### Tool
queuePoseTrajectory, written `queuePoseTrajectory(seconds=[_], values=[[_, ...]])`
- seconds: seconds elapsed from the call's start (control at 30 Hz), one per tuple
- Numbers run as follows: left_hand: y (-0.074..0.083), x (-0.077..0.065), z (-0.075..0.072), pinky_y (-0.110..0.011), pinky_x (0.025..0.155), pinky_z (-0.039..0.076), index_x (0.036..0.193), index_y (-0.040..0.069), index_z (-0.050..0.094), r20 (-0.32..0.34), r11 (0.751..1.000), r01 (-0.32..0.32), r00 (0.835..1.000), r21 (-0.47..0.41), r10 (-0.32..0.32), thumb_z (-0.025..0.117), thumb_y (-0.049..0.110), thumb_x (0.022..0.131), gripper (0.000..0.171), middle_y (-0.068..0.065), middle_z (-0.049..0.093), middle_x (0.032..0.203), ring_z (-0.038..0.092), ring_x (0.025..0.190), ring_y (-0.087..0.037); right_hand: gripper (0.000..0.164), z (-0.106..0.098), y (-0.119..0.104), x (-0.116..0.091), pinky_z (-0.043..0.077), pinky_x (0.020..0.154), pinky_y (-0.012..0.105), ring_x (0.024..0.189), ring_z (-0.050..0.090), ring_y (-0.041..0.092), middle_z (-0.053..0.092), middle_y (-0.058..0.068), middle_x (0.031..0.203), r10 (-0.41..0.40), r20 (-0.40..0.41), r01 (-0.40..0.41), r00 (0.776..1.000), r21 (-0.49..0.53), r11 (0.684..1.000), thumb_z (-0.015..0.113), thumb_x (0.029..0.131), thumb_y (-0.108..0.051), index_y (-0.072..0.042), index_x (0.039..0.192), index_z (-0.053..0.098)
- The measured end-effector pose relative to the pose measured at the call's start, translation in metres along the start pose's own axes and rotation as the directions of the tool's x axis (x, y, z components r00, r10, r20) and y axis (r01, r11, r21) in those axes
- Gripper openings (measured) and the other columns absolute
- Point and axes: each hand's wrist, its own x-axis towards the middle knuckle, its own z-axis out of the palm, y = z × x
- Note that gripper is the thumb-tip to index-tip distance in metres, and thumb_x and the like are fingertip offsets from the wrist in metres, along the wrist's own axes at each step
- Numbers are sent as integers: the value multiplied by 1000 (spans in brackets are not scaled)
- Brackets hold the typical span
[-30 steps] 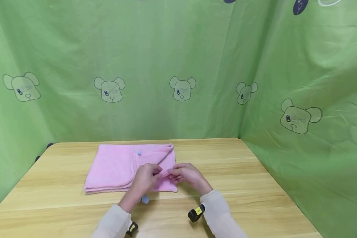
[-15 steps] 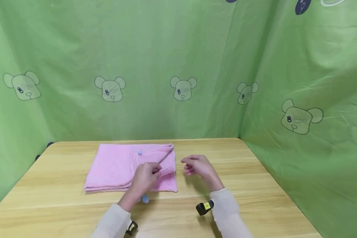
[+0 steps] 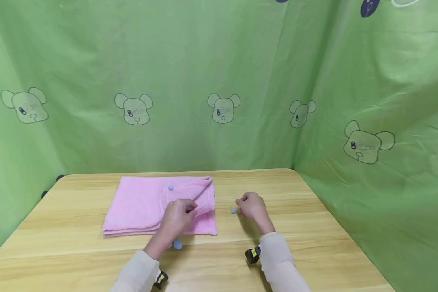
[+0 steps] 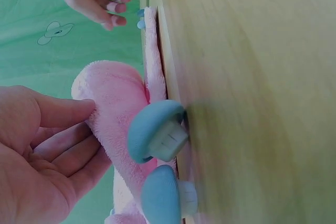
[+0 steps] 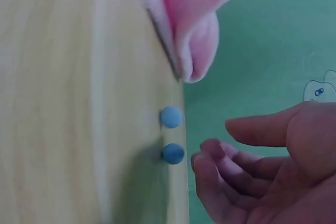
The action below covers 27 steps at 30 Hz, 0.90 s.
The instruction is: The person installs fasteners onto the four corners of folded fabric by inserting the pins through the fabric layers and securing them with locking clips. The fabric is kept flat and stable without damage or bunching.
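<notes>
A folded pink towel (image 3: 138,202) lies at the table's left-centre. My left hand (image 3: 179,217) pinches its raised front flap between thumb and fingers, which the left wrist view shows close up. Beyond the towel's right edge, my right hand (image 3: 253,207) hovers with nothing in its fingers. Beside those fingers stand two small blue round-headed pieces, one (image 5: 171,117) nearer the towel and one (image 5: 173,153) nearer the fingers. Two blue mushroom-shaped pieces with pale ribbed stems, one upper (image 4: 152,127) and one lower (image 4: 160,198), sit by the towel's front edge, partly hidden by my left arm in the head view.
Another blue round head (image 3: 170,187) shows on top of the towel. The wooden table (image 3: 295,243) ends at a green curtain (image 3: 179,61) behind, with more curtain at both sides. A black camera is strapped to each wrist.
My right hand has let go of the towel's flap and moved right, to the small blue pieces on the table. The left hand keeps its pinch in nearly the same place.
</notes>
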Motion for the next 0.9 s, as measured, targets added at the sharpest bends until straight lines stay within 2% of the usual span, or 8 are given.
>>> queuePoseTrajectory(seconds=[0.13, 0.3, 0.47, 0.73, 0.83, 0.9], values=[[1, 0, 0, -32, 66, 58, 85, 4, 74, 2, 1000, 4, 1000, 3, -4, 75, -2, 78, 9, -5, 73, 78, 68, 72, -14, 16, 3, 4, -1, 44, 51, 28, 60, 53, 18, 59, 5, 70, -18, -16, 16, 1000, -126, 992, 63, 93, -16, -4, 82, 61], [1, 1, 0, -32, 66, 58, 84, 4, 74, 11, 1000, 2, 1000, 4, -2, 75, -2, 79, 8, -6, 72, 77, 68, 71, -15, 17, 10, 12, 2, 43, 53, 29, 62, 51, 19, 57, 3, 68, -52, -8, 49, 999, -194, 980, 69, 86, -17, -7, 76, 60], [0, 0, 0, -31, 66, 58, 85, 4, 73, 24, 1000, 16, 1000, 2, -16, 75, 0, 80, 8, -6, 72, 79, 68, 72, -15, 22, 13, 15, 1, 40, 51, 27, 59, 50, 18, 54, 2, 64, -60, 3, 59, 998, -209, 976, 72, 82, -14, -9, 68, 56], [1, -1, -2, -32, 65, 58, 85, 4, 73, 11, 1000, 14, 1000, -2, -14, 75, -1, 79, 8, -6, 72, 78, 67, 71, -14, 35, 12, 11, 0, 30, 43, 22, 47, 36, 12, 37, -1, 54, 28, 53, -15, 998, -228, 973, 68, 81, -9, -12, 58, 42], [1, 0, -2, -31, 65, 58, 85, 4, 73, 10, 1000, 14, 1000, -3, -14, 76, 0, 79, 8, -6, 72, 78, 67, 71, -14, 33, 11, 8, 0, 29, 42, 22, 46, 32, 11, 33, -2, 53, 46, 45, -35, 998, -221, 975, 63, 80, -5, -12, 58, 40], [2, 0, -2, -31, 65, 58, 86, 5, 73, 12, 1000, 16, 1000, -4, -16, 76, 0, 80, 8, -6, 72, 78, 67, 71, -14, 27, 8, 4, -1, 31, 43, 22, 48, 36, 12, 39, -1, 55, 27, 17, -23, 999, -190, 981, 61, 81, -4, -11, 62, 44]])
